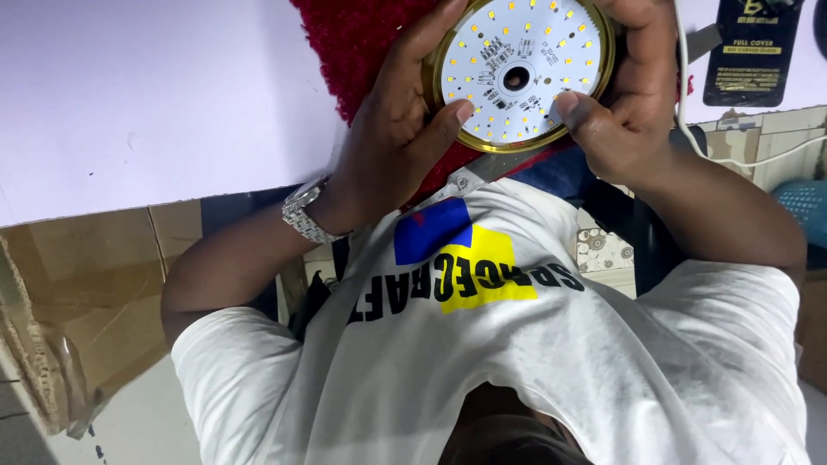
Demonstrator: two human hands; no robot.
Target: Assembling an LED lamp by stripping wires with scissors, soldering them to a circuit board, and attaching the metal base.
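Person seen from above: white short-sleeved T-shirt (pixel 517 344) with a chest print of a blue square, an overlapping yellow block and black lettering. A silver-coloured metal link wristwatch (pixel 303 215) sits on the wrist at picture left. Both forearms bare.

The scene was brightly and evenly lit, with a cool cast that turned the pale table (pixel 155 95) faintly lilac. Light seemed to come from overhead, though no lamp showed. The round white LED board (pixel 517 65) caught a mild sheen, yet its small yellow chips stayed crisp. Soft shadow lay under the left hand (pixel 396 129) and the right hand (pixel 620 95), and deeper shade pooled beneath the table edge. The white T-shirt (pixel 517 344) neared overexposure. The frame's bottom was dark and out of focus, and straight edges bowed slightly toward the corners.
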